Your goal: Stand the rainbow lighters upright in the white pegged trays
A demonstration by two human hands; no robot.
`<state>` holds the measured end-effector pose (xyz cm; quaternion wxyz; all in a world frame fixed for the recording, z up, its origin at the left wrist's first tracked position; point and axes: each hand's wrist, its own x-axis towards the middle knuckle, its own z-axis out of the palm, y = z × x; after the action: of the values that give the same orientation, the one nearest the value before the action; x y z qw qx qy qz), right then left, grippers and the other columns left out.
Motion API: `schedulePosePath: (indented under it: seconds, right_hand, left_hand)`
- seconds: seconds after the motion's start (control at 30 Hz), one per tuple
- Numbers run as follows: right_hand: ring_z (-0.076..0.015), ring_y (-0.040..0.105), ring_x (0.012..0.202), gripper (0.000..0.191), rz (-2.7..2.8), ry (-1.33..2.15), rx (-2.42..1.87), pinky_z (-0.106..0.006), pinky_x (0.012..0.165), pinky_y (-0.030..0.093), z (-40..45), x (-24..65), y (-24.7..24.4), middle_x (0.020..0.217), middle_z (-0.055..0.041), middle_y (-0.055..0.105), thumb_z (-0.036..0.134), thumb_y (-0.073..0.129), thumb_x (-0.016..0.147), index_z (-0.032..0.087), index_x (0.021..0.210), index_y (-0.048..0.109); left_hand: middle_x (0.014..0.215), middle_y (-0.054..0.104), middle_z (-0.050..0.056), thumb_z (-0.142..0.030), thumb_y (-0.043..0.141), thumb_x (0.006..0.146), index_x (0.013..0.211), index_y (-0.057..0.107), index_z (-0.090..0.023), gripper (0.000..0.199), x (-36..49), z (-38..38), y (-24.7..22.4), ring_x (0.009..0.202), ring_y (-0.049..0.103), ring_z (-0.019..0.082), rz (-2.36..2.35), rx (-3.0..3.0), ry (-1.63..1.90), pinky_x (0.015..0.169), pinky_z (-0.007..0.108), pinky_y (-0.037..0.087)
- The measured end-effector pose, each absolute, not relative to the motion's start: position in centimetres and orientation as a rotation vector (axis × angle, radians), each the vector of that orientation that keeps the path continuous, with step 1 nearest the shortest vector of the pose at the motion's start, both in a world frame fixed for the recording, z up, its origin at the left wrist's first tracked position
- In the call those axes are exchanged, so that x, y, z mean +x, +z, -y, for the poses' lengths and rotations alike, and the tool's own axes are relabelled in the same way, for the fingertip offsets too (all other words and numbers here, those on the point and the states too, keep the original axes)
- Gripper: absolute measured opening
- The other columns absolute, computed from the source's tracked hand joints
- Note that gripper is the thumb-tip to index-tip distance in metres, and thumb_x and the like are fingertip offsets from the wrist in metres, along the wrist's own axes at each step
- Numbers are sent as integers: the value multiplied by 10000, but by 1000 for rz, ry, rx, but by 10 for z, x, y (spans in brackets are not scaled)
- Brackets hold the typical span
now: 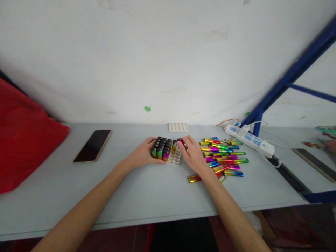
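We see a white painted wall (157, 70) filling the background, marked by faint scuffs (216, 35) and a small green smudge (147, 109) low near its middle. Before it we find a long, flat, pale grey table (147, 196). At right we note a slanting, dark blue frame (288, 77) with a thinner crossbar (312, 92). Below, we observe a dark reddish floor (120, 239); soft light covers the wall.

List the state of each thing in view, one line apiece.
Standing lighters: upright, black tops up
Left hand: curled around their left side
Right hand: pinching a pink lighter
Near tray: partly filled
Far tray: lying flat
Loose shiny pieces: heaped, lying down
Left phone: flat, screen dark
Power strip: cables attached
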<state>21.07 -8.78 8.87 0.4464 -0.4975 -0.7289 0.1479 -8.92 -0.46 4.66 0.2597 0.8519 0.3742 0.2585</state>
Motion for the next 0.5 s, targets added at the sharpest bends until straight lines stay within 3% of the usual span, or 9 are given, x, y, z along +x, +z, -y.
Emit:
schedulePosePath:
  seconds: [0.13, 0.23, 0.37, 0.5]
  right_hand:
    - [-265, 725, 856, 497, 1914, 332, -1246, -372, 844, 581, 89, 223, 88, 883, -44, 739, 628, 562, 1322, 304, 949, 616]
    - [-248, 756, 782, 476, 1908, 410, -1262, -342, 793, 577, 91, 228, 87, 805, -16, 749, 620, 626, 1317, 297, 968, 647]
    - [-268, 867, 882, 354, 1906, 503, -1176, -347, 851, 668, 89, 227, 82, 994, -73, 886, 576, 713, 1297, 267, 1144, 792]
    - [-267, 858, 903, 259, 1978, 473, -1196, -339, 847, 664, 85, 225, 76, 1047, -89, 884, 482, 776, 1281, 254, 1178, 844]
  left_hand:
    - [1693, 788, 137, -626, 1195, 787, 1590, 820, -288, 949, -90, 3, 44, 1584, 777, 433, -1001, 2298, 709, 1469, 654, 589]
    - [1711, 774, 156, -625, 1188, 792, 1604, 818, -261, 964, -89, 3, 44, 1608, 759, 448, -986, 2269, 715, 1488, 663, 564]
    - [1690, 782, 181, -613, 1186, 792, 1579, 833, -220, 947, -88, 3, 45, 1592, 764, 469, -982, 2267, 707, 1478, 689, 568]
    - [1693, 793, 141, -617, 1198, 773, 1575, 835, -278, 943, -88, 2, 44, 1587, 768, 446, -1005, 2292, 692, 1470, 668, 583]
